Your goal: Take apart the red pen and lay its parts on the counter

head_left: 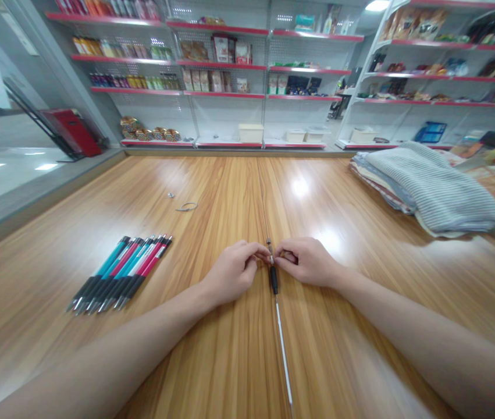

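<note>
In the middle of the wooden table (230,192), slim pen parts lie in a line running away from me. Closest is a thin white pen refill (282,349), then a black pen grip (274,280). Beyond the grip sits a small pale pen part (272,260), with a small dark piece (269,241) past it. My left hand (236,267) comes from the left, its thumb and fingers pinched at the pale part. From the other side my right hand (306,262), fingers curled in, has its fingertips at the same part. The fingertips partly cover it.
Several turquoise and red pens (120,273) lie side by side on the left. Farther back are a thin wire loop (187,206) and a tiny metal piece (171,195). Folded striped cloths (430,186) are stacked at right. Stocked shelves (221,64) stand behind the table.
</note>
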A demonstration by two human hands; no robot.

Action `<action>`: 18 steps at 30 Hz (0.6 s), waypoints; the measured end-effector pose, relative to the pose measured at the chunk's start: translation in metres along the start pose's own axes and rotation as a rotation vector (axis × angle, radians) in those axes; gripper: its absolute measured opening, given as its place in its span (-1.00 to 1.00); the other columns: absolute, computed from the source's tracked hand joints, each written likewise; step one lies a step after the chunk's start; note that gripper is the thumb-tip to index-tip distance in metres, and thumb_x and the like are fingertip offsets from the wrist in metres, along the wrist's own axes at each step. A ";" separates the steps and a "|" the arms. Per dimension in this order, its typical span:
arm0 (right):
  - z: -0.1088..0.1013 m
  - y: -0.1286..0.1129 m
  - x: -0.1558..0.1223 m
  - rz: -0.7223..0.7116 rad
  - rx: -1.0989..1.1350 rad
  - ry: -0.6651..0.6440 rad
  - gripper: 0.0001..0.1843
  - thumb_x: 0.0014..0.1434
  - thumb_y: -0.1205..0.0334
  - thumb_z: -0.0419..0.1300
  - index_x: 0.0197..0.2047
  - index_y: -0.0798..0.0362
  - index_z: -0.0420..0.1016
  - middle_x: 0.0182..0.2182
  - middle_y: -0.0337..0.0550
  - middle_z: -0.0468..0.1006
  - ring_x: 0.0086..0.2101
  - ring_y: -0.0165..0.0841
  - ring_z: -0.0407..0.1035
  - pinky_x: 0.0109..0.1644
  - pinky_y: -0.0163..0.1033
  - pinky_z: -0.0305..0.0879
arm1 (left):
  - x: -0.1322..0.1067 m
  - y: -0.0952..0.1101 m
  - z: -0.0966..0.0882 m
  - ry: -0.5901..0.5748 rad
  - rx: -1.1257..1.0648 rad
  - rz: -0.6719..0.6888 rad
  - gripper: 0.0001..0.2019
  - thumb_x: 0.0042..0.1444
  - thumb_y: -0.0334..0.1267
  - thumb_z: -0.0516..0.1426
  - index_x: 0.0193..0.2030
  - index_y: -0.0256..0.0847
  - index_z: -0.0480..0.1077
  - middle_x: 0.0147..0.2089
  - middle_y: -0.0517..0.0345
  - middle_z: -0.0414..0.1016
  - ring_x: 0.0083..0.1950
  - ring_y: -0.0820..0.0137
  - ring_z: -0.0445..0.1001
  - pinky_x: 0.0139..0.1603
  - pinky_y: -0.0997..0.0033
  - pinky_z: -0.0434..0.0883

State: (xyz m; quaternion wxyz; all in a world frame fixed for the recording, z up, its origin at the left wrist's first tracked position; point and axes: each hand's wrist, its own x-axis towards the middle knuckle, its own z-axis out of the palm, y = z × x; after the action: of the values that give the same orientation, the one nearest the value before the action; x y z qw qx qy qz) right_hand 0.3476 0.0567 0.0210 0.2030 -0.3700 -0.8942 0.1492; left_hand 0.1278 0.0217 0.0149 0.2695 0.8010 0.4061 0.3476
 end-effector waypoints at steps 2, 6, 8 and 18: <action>0.000 0.000 0.000 0.000 0.005 -0.001 -0.91 0.18 0.25 0.14 -0.31 0.03 0.47 -0.58 -0.33 0.32 -0.52 -0.48 0.23 -0.36 -0.36 0.04 | 0.000 0.000 0.000 0.000 0.001 0.001 -0.70 0.17 -0.53 -0.03 -0.10 -0.17 0.42 -0.17 0.16 0.56 -0.11 0.41 0.49 -0.01 0.35 0.42; -0.001 -0.002 0.000 -0.015 0.016 0.005 -0.92 0.16 0.27 0.15 -0.32 0.04 0.47 -0.58 -0.34 0.30 -0.52 -0.49 0.22 -0.37 -0.37 0.04 | 0.000 0.000 -0.001 0.003 -0.002 -0.002 -0.70 0.16 -0.53 -0.02 -0.11 -0.16 0.42 -0.19 0.17 0.56 -0.13 0.42 0.50 -0.03 0.36 0.43; -0.002 -0.003 -0.001 -0.027 0.024 0.007 -0.93 0.15 0.28 0.16 -0.33 0.05 0.46 -0.59 -0.34 0.29 -0.52 -0.49 0.21 -0.38 -0.37 0.03 | 0.000 0.000 -0.001 0.000 -0.006 -0.003 -0.70 0.15 -0.54 -0.02 -0.11 -0.16 0.43 -0.20 0.17 0.57 -0.14 0.42 0.50 -0.04 0.37 0.43; 0.000 -0.002 -0.002 -0.022 0.147 0.164 -0.85 0.21 0.36 0.06 -0.26 0.08 0.47 -0.54 -0.28 0.38 -0.52 -0.47 0.23 -0.40 -0.35 0.11 | -0.001 -0.001 0.001 0.028 -0.033 0.009 -0.69 0.12 -0.56 -0.03 -0.14 -0.20 0.44 -0.26 0.15 0.57 -0.20 0.43 0.54 -0.08 0.38 0.47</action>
State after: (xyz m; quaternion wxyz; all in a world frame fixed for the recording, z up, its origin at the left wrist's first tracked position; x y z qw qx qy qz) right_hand 0.3477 0.0540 0.0217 0.3036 -0.3554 -0.8652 0.1816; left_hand 0.1271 0.0213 0.0130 0.2755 0.7933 0.4003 0.3669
